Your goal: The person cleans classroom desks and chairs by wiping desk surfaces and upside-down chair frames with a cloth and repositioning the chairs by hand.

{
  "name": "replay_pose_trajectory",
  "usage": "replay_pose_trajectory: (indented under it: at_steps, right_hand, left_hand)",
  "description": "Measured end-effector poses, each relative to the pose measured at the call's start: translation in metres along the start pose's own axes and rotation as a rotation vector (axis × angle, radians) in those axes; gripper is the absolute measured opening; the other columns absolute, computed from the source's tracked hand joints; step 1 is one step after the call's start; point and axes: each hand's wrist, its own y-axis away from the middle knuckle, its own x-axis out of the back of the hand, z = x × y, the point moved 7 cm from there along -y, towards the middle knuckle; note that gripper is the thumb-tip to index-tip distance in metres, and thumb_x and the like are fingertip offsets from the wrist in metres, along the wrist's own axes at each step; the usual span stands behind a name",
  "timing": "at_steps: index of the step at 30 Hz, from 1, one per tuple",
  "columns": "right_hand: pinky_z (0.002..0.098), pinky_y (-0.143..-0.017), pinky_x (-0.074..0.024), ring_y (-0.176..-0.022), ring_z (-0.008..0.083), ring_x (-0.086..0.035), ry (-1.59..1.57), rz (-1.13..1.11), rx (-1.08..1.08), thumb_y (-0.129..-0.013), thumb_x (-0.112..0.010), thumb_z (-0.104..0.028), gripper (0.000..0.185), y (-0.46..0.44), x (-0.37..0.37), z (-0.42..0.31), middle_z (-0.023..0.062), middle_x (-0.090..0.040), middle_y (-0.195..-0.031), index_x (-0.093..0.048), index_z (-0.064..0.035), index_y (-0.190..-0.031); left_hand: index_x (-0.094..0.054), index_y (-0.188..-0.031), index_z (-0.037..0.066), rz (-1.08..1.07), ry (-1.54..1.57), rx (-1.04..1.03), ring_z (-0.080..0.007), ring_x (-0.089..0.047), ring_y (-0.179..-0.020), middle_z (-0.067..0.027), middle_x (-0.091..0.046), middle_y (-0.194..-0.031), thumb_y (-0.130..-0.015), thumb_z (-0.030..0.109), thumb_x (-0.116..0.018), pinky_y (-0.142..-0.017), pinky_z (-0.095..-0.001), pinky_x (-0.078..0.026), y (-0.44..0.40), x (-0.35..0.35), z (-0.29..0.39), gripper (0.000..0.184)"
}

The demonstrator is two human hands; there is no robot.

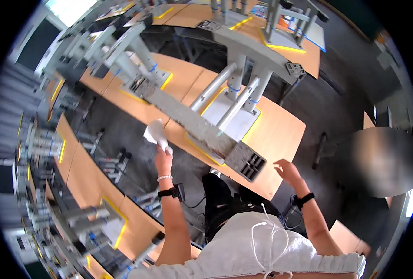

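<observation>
My left hand (163, 160) is closed around a crumpled white tissue (155, 132), which sticks up past the fingers. It hovers over the aisle floor, just off the edge of a wooden desk (280, 128). My right hand (287, 171) is over the near right side of that desk, fingers loosely bent and apart, with nothing in them. Between the hands, an upturned chair (239, 156) rests on the desktop. Its grey legs and foot bars point up, and its pale seat (225, 114) with a yellow rim lies face down.
More upturned chairs (122, 56) stand on the desk row beyond. To my left runs another desk row (88, 169), also carrying upturned chairs. A dark floor aisle (127, 123) separates the rows. A blurred round patch (378, 160) covers part of the right side.
</observation>
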Motion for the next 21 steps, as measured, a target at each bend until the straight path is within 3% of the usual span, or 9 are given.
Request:
replay_pose_trajectory:
  at_steps: [1,2,4,5,8,11,12,15,21]
  right_hand:
    - [0.0355,-0.073,-0.0464,-0.083,0.0262,-0.058,-0.008,0.092,0.038,-0.081,-0.056,-0.021,0.022,-0.008,0.01,-0.008,0.0117,-0.059,-0.094,-0.059,-0.0091,-0.099]
    - [0.0352,-0.075,-0.0463,-0.086,0.0262,-0.058,0.012,0.146,0.077,-0.081,-0.056,-0.02,0.023,-0.017,0.024,-0.021,0.0127,-0.06,-0.094,-0.059,-0.0075,-0.1]
    - [0.0356,-0.078,-0.0452,-0.089,0.0272,-0.057,-0.12,0.139,-0.042,-0.081,-0.056,-0.02,0.028,-0.046,0.042,-0.036,0.0149,-0.059,-0.098,-0.058,-0.0056,-0.104]
    - [0.0351,-0.078,-0.0452,-0.087,0.0264,-0.058,-0.134,0.195,-0.02,-0.08,-0.058,-0.02,0.03,-0.062,0.052,-0.045,0.0151,-0.059,-0.099,-0.057,-0.0053,-0.107]
    - [0.0342,-0.079,-0.0452,-0.089,0.0233,-0.056,-0.25,0.411,0.013,-0.074,-0.065,-0.015,0.048,-0.118,0.064,-0.033,0.0148,-0.057,-0.108,-0.049,-0.0023,-0.118]
    - [0.0337,-0.082,-0.0448,-0.099,0.0238,-0.054,-0.294,0.551,-0.011,-0.073,-0.067,-0.014,0.054,-0.155,0.097,-0.057,0.014,-0.055,-0.111,-0.044,-0.0011,-0.12]
    - [0.0355,-0.082,-0.045,-0.1,0.0232,-0.054,-0.374,0.623,0.06,-0.072,-0.068,-0.016,0.053,-0.17,0.101,-0.054,0.0137,-0.055,-0.112,-0.045,-0.0026,-0.119]
    - [0.0353,-0.081,-0.0455,-0.102,0.022,-0.054,-0.395,0.646,-0.047,-0.072,-0.069,-0.015,0.05,-0.193,0.121,-0.072,0.0135,-0.056,-0.109,-0.047,-0.0028,-0.116]
    - [0.0314,-0.076,-0.0474,-0.087,0.0226,-0.062,-0.475,0.715,-0.025,-0.072,-0.064,-0.01,0.032,-0.232,0.111,-0.043,0.0117,-0.064,-0.091,-0.054,-0.0011,-0.101]
  left_hand:
    - [-0.033,-0.127,0.003,-0.145,-0.149,-0.006,-0.0415,-0.055,-0.085,-0.0246,-0.058,-0.095,-0.083,0.022,-0.045,-0.072,-0.0474,-0.044,-0.019,-0.011,0.014,0.049]
    - [-0.024,-0.134,0.006,-0.228,-0.28,-0.125,-0.0338,-0.056,-0.095,-0.0212,-0.054,-0.111,-0.08,0.026,-0.05,-0.081,-0.0452,-0.043,-0.042,-0.041,0.006,0.063]
    - [-0.026,-0.134,0.007,-0.484,-0.334,-0.229,-0.0322,-0.048,-0.109,-0.0224,-0.043,-0.124,-0.078,0.034,-0.055,-0.089,-0.0423,-0.039,-0.06,-0.081,0.009,0.069]
    - [-0.026,-0.134,0.006,-0.493,-0.288,-0.305,-0.0335,-0.045,-0.112,-0.0235,-0.041,-0.126,-0.076,0.035,-0.056,-0.091,-0.0418,-0.038,-0.065,-0.094,0.01,0.071]
    - [-0.026,-0.132,0.001,-0.484,-0.148,-0.507,-0.0368,-0.037,-0.119,-0.0263,-0.034,-0.13,-0.073,0.036,-0.062,-0.095,-0.0407,-0.035,-0.059,-0.105,0.017,0.077]
    - [-0.026,-0.13,-0.004,-0.414,0.041,-0.69,-0.0383,-0.034,-0.12,-0.027,-0.032,-0.131,-0.071,0.031,-0.067,-0.097,-0.0404,-0.033,-0.03,-0.051,0.07,0.081]
    - [-0.026,-0.129,-0.005,-0.39,0.12,-0.736,-0.0381,-0.033,-0.12,-0.0265,-0.032,-0.131,-0.07,0.029,-0.069,-0.098,-0.0404,-0.032,-0.02,-0.027,0.088,0.081]
    - [-0.027,-0.129,-0.006,-0.287,0.226,-0.8,-0.0378,-0.034,-0.119,-0.0257,-0.033,-0.129,-0.067,0.026,-0.072,-0.098,-0.0399,-0.033,-0.005,0.014,0.114,0.083]
    - [-0.033,-0.118,-0.007,-0.172,0.307,-0.841,-0.0385,-0.045,-0.105,-0.0224,-0.045,-0.115,-0.065,0.024,-0.073,-0.09,-0.041,-0.038,-0.002,0.017,0.138,0.074]
